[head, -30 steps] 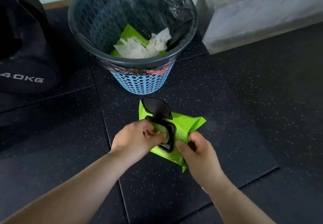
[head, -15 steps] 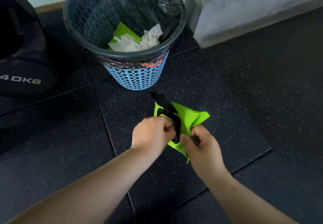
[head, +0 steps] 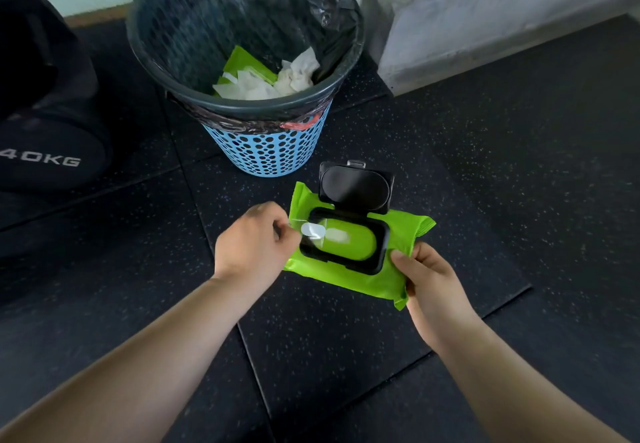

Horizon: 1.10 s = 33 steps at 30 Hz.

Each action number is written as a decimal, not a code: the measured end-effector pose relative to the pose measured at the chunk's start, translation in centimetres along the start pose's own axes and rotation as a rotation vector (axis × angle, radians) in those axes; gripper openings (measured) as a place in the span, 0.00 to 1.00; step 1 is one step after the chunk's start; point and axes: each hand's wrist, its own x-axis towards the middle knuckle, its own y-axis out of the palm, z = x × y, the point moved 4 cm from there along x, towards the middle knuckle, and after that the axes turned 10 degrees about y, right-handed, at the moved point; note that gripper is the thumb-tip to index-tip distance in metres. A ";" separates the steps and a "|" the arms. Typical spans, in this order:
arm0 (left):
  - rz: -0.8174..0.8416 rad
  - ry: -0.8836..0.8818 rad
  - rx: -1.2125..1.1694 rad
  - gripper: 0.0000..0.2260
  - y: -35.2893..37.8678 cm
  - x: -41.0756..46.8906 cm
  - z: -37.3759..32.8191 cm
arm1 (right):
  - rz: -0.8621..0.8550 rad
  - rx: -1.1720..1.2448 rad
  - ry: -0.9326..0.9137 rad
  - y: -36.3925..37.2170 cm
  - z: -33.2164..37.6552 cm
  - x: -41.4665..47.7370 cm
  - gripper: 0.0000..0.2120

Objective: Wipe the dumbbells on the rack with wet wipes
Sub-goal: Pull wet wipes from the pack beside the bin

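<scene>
A bright green pack of wet wipes (head: 388, 276) is held above the dark rubber floor, its top facing me. Its black flip lid (head: 355, 186) stands open behind the black oval frame. My right hand (head: 429, 283) grips the pack's near right corner. My left hand (head: 256, 242) pinches the clear seal sticker (head: 313, 231) at the left end of the opening, and the sticker is partly lifted. No wipe is out. A black 40 kg dumbbell (head: 45, 152) lies at the left edge. No rack is in view.
A blue perforated bin (head: 270, 152) with a dark liner stands just beyond the pack and holds used white wipes (head: 277, 79) and a green wrapper. A grey concrete step (head: 485, 20) runs along the back right. Black speckled floor mats (head: 519, 152) lie all around.
The pack has turned flat toward me and spread out, with its lid now fully open. My left hand moved from the lid frame to the seal sticker and began peeling it.
</scene>
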 end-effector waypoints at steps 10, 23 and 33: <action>-0.090 -0.151 -0.583 0.14 2.2 -0.3 1.9 | -0.008 0.012 0.079 0.0 0.0 0.0 0.07; -0.206 -0.021 -0.730 0.16 1.0 -0.8 0.5 | -0.407 -1.503 -1.101 5.4 1.9 -0.4 0.13; -0.064 -0.081 -0.703 0.14 4.4 -0.9 1.8 | -0.466 -1.729 -0.866 4.6 -0.8 2.3 0.19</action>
